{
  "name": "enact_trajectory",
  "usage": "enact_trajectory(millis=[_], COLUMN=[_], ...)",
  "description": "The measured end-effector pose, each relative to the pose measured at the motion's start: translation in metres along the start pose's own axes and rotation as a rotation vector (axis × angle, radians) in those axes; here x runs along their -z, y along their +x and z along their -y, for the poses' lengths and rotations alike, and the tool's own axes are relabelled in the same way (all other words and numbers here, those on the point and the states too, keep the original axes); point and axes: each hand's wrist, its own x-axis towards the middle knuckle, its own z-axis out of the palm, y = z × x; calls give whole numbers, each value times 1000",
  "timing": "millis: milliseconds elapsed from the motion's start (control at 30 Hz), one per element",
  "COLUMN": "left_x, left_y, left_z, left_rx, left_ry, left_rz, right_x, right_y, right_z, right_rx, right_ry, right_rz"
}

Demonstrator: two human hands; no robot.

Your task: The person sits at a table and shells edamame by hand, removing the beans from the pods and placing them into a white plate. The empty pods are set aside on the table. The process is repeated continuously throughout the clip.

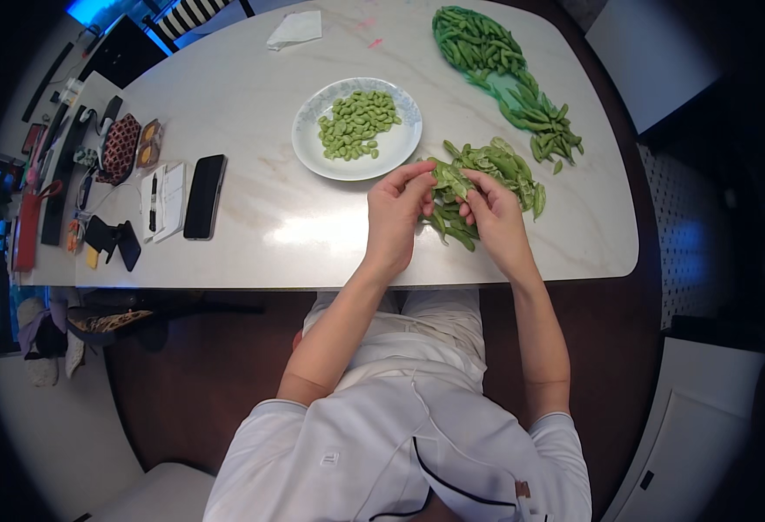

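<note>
Between the fingertips of both hands is a green edamame pod (453, 180), which looks split, with its pale inside showing. My left hand (390, 212) pinches its left end, and my right hand (501, 215) grips the right end. Just beyond and beneath them lies a heap of pods and opened shells (503, 166), partly hidden by my fingers. More whole pods (455, 228) show between my wrists. A white plate with a blue patterned rim (304, 147) stands past my left hand. Shelled green beans (359, 121) are gathered on it.
At the far right, a green mesh bag (480, 42) spills whole pods (552, 130) onto the marble-look table (258, 130). A smartphone (205, 197), a notepad with a pen (166, 201) and a phone stand (116, 240) lie left. A crumpled tissue (296, 29) rests at the back.
</note>
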Motion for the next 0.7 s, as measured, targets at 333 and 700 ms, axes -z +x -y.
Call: enact_trajectory(millis=[333,700], left_x=[-6,2], left_y=[-6,-8], left_z=[23,12], left_rx=[-314,-108], left_ry=[529,326], left_rz=[-64,132], right_x=[-8,-9], right_y=[9,6], right_z=[-19,-5], right_rx=[81,158], right_ry=[-102,-115], right_rz=[-52,14])
